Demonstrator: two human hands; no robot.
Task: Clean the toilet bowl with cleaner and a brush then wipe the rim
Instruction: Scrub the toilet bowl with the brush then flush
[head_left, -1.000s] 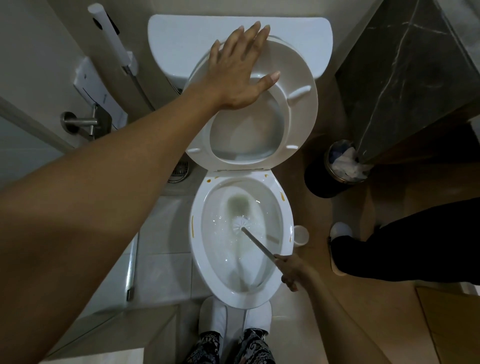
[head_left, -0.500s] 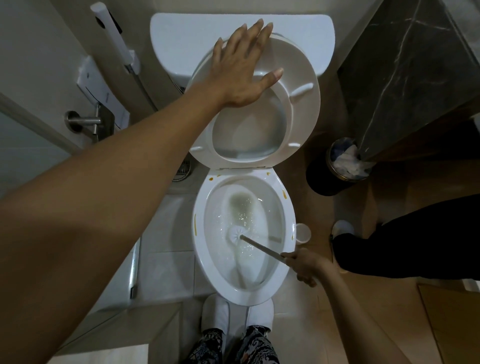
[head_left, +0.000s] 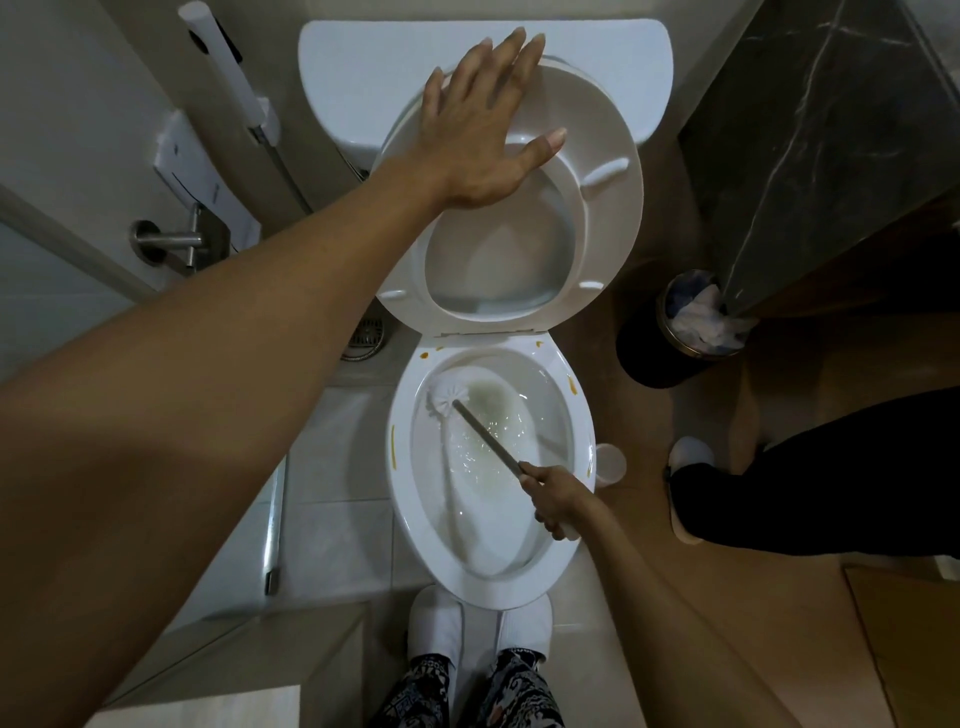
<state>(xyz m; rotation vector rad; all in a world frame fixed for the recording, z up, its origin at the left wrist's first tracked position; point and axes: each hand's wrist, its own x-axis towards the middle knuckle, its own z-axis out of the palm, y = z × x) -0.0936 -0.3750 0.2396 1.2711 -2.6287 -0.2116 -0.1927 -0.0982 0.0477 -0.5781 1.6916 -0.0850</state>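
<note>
The white toilet bowl (head_left: 402, 499) stands open below me, with orange-brown spots on its rim and foamy, greenish water inside. My left hand (head_left: 480, 130) presses flat with straight fingers against the raised seat (head_left: 608, 208), holding it up against the tank (head_left: 363, 78). My right hand (head_left: 558, 499) grips the grey handle of the toilet brush (head_left: 485, 434) over the bowl's right rim. The brush's white head (head_left: 447, 397) touches the inner wall at the bowl's upper left.
A dark waste bin (head_left: 675, 338) with crumpled paper stands right of the toilet, below a dark marble counter (head_left: 831, 130). Another person's black-clad leg and white slipper (head_left: 685, 457) are at the right. A small white cup-like holder (head_left: 610, 462) sits beside the bowl. A bidet sprayer (head_left: 228, 78) hangs at the left wall.
The brush head has moved from the middle of the bowl up to its upper-left wall. My right hand shifted slightly up over the rim. My left hand stays on the seat.
</note>
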